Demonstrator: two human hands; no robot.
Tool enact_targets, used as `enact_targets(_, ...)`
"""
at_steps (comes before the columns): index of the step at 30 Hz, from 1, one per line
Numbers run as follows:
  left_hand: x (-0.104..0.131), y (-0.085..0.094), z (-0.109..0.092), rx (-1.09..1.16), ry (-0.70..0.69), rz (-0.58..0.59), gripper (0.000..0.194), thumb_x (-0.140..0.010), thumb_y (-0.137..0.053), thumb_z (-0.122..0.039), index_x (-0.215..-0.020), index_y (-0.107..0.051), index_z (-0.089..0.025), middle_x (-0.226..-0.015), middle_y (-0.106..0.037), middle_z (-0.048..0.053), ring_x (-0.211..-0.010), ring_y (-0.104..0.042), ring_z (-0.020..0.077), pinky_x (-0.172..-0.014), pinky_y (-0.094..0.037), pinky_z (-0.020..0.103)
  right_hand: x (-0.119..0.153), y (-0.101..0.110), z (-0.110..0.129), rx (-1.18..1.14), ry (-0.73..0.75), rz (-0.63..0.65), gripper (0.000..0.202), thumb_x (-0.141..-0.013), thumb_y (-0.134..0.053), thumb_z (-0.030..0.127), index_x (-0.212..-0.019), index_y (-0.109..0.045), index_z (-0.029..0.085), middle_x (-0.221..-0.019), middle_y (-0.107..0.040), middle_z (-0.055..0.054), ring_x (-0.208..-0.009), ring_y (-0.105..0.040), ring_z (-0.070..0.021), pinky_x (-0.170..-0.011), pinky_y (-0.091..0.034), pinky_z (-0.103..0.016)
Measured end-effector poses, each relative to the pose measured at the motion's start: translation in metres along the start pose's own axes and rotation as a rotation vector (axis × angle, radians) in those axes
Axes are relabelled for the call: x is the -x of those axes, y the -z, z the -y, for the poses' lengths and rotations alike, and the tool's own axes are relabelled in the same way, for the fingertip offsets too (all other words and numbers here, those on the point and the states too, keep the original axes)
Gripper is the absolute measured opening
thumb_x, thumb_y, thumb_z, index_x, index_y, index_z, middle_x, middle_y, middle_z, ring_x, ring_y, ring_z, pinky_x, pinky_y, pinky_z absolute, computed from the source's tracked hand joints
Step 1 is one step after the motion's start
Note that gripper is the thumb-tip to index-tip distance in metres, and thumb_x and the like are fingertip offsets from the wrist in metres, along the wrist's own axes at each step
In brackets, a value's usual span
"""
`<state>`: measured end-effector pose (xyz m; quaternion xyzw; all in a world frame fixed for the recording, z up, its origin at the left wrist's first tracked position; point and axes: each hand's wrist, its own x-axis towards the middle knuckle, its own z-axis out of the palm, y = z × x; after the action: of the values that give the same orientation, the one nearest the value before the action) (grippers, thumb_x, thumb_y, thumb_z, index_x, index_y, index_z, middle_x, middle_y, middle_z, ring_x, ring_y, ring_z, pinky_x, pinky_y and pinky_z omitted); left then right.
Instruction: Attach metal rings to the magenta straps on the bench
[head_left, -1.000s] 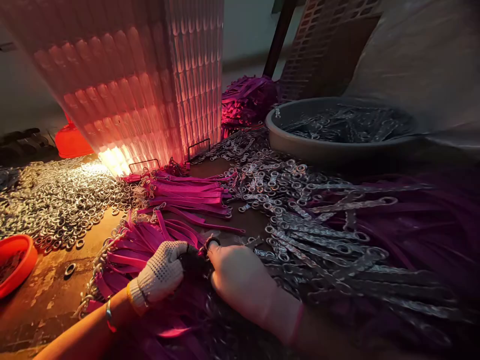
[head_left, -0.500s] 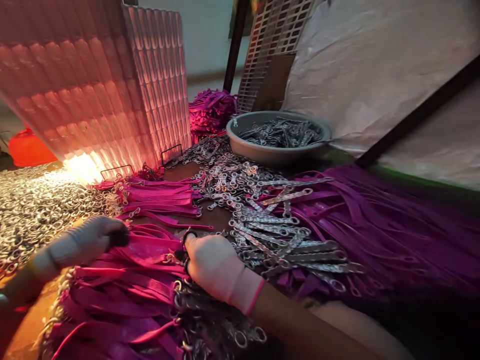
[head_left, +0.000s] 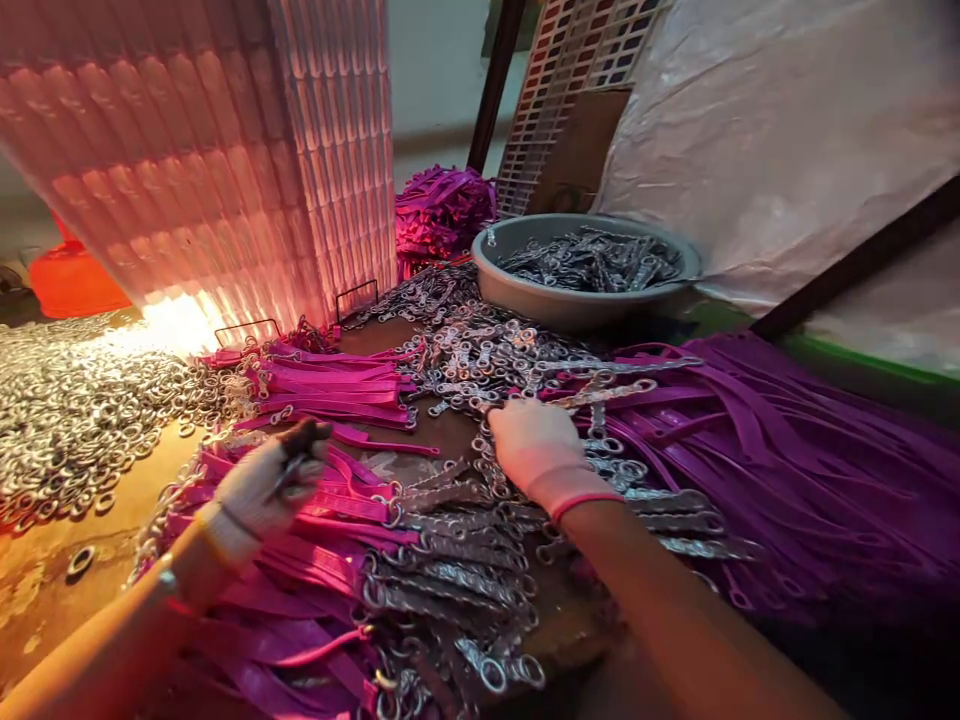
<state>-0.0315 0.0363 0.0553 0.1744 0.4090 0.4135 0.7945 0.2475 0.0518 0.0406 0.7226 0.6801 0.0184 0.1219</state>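
My left hand (head_left: 266, 490), in a pale glove with dark fingertips, hovers over a bundle of magenta straps (head_left: 300, 560). Its fingers are curled; motion blur hides what they hold, if anything. Metal rings and braided-looking silver links (head_left: 450, 575) are joined to the straps' right ends. My right hand (head_left: 536, 450), also gloved, is closed at the near edge of a heap of loose silver links (head_left: 499, 355). Its fingertips point away from me and are mostly hidden, so its grip contents do not show.
Loose metal rings (head_left: 82, 430) are heaped at the left, beside a bright light. A grey basin (head_left: 570, 310) of dark links stands behind the heap. More purple straps (head_left: 787, 450) lie right. A ribbed translucent panel (head_left: 187, 180) rises at the back left.
My right hand has moved from the magenta straps rightward and away from me to the silver links. My left hand has shifted right over the straps. The view has shifted slightly.
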Motion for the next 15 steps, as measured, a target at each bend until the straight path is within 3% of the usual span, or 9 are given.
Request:
enact_targets(3,-0.024,-0.015,0.018,0.126,0.124,0.052,0.024,-0.097,-0.037,-0.017,-0.086,-0.057,-0.01,-0.06,-0.051,0.001,-0.037,-0.043,0.0047,-0.027,-0.023,0.009,-0.01,-0.016,-0.006,0.018,-0.044,0.029,0.039,-0.086,-0.037,0.001,-0.102,-0.072,0.009,-0.098,-0.07,-0.021,-0.096,-0.067,-0.0305,-0.072,-0.047,-0.036)
enact_targets(7,-0.032,-0.028,0.03,0.104,0.115,-0.038,0.02,-0.095,-0.038,-0.017,-0.085,-0.054,-0.01,-0.061,-0.054,0.002,-0.038,-0.048,0.0065,-0.027,-0.023,0.01,-0.008,-0.025,-0.01,0.023,-0.045,0.038,0.037,-0.085,-0.039,0.002,-0.1,-0.072,0.012,-0.099,-0.07,-0.02,-0.096,-0.067,-0.0304,-0.072,-0.047,-0.035)
enact_targets(9,-0.032,-0.03,0.034,0.085,0.089,-0.071,0.018,-0.095,-0.04,-0.016,-0.085,-0.054,-0.01,-0.061,-0.054,0.001,-0.037,-0.047,0.0058,-0.027,-0.021,0.01,-0.005,-0.025,-0.011,-0.031,-0.066,-0.017,0.035,-0.084,-0.041,0.004,-0.101,-0.07,0.011,-0.101,-0.069,-0.019,-0.098,-0.066,-0.03,-0.074,-0.047,-0.035)
enact_targets(12,-0.034,-0.028,0.038,0.07,0.05,-0.096,0.015,-0.094,-0.043,-0.015,-0.084,-0.054,-0.01,-0.06,-0.054,0.0,-0.036,-0.047,0.0052,-0.027,-0.02,0.01,0.005,-0.023,-0.001,-0.396,0.013,-0.166,0.031,-0.083,-0.042,0.008,-0.103,-0.066,0.014,-0.093,-0.07,-0.014,-0.091,-0.067,-0.0246,-0.074,-0.048,-0.031)
enact_targets(15,-0.041,-0.022,0.045,0.1,0.029,-0.073,0.012,-0.092,-0.049,-0.015,-0.083,-0.055,-0.01,-0.06,-0.054,0.0,-0.038,-0.047,0.0054,-0.028,-0.02,0.011,0.024,-0.017,0.03,-0.846,0.312,-0.276,0.029,-0.086,-0.044,0.02,-0.109,-0.062,0.02,-0.09,-0.071,-0.007,-0.082,-0.067,-0.0202,-0.073,-0.051,-0.029)
